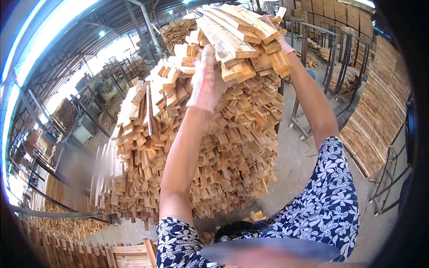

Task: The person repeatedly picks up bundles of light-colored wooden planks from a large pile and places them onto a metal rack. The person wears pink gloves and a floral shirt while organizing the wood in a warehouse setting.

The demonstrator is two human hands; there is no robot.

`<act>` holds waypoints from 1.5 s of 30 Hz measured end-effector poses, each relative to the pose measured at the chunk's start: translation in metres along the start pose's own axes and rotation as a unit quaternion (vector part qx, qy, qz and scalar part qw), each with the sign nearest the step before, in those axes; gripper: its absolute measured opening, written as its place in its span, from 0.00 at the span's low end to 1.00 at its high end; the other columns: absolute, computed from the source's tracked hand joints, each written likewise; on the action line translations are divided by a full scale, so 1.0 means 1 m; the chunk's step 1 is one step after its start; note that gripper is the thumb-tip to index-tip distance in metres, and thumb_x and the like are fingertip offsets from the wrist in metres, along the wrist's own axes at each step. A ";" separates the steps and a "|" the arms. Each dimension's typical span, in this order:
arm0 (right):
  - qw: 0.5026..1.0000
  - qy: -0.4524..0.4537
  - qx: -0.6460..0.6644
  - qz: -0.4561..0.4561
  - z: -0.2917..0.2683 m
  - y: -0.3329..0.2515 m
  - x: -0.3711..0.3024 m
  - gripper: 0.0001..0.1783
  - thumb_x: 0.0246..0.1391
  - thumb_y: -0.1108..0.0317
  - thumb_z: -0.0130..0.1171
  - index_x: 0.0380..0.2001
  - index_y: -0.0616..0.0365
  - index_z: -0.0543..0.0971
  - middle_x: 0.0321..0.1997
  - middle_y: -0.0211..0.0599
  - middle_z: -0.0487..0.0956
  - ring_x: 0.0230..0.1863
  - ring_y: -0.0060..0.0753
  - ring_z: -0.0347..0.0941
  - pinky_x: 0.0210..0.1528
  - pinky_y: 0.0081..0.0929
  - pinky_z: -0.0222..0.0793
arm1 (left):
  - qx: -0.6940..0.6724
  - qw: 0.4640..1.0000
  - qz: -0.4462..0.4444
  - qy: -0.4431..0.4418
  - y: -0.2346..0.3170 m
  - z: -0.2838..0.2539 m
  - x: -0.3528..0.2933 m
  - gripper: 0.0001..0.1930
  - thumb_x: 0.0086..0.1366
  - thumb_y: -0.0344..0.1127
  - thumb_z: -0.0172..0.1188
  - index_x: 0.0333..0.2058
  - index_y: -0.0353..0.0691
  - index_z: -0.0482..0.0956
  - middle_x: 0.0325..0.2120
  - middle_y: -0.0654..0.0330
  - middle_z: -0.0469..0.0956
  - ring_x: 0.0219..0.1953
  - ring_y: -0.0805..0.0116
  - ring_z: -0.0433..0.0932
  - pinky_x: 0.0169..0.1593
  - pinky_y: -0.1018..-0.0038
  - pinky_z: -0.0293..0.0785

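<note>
A thick bundle of short sawn wooden boards (230,38) lies at the top of a tall wood pile (228,152), its cut ends toward me. My left hand (205,85), in a pinkish-white knit glove and slightly blurred, presses along the bundle's left side with fingers pointing up. On the far right side my right hand (284,43), in a similar glove, closes on the bundle; boards hide part of its fingers. Both arms reach forward, with the boards clasped between the hands. Looser boards (167,73) rest on the pile to the left of my left hand.
To the right stand dark metal rack frames (330,58) on casters and a large leaning stack of wood strips (375,107). Machinery and metal rails (91,91) stand at left. A slatted wooden crate (129,255) is near my lower left. Concrete floor (290,163) shows beside the pile.
</note>
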State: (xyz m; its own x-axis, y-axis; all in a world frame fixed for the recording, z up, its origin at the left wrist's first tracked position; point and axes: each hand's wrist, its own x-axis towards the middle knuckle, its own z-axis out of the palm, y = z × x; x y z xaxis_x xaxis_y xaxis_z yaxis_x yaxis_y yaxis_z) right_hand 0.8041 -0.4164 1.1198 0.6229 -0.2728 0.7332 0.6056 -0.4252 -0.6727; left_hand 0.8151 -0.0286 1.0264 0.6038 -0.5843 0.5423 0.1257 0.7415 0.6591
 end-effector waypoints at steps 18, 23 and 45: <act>0.971 0.067 0.110 0.203 0.151 -0.132 -0.222 0.54 0.58 0.25 0.50 0.71 0.61 0.62 0.68 0.52 0.71 0.61 0.41 0.75 0.60 0.45 0.76 | 0.097 0.982 -0.155 0.048 0.013 0.003 -0.101 0.51 0.61 0.76 0.55 0.72 0.46 0.56 0.72 0.47 0.56 0.71 0.46 0.60 0.70 0.48 0.64; 0.959 0.061 0.222 0.162 0.143 -0.099 -0.262 0.47 0.55 0.34 0.64 0.62 0.67 0.72 0.48 0.52 0.83 0.44 0.34 0.84 0.40 0.33 0.86 | -0.018 0.985 -0.160 -0.063 -0.040 -0.043 -0.135 0.62 0.52 0.62 0.75 0.74 0.42 0.47 0.68 0.47 0.63 0.71 0.53 0.60 0.72 0.58 0.62; 0.726 -0.323 0.421 0.438 0.394 -0.062 -0.482 0.36 0.66 0.42 0.56 0.63 0.62 0.74 0.58 0.47 0.80 0.54 0.31 0.79 0.58 0.29 0.76 | 0.152 0.889 0.109 0.418 -0.047 0.006 -0.557 0.59 0.60 0.37 0.71 0.73 0.46 0.29 0.65 0.50 0.58 0.65 0.56 0.63 0.68 0.59 0.65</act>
State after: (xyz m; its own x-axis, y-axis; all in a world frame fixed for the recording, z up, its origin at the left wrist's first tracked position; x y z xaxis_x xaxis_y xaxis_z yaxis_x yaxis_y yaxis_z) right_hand 0.6617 0.0809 0.7689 0.8893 0.4563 -0.0291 -0.2435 0.4187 -0.8749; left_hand 0.4677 0.2603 0.6967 0.9778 0.1056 0.1811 -0.2076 0.6086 0.7659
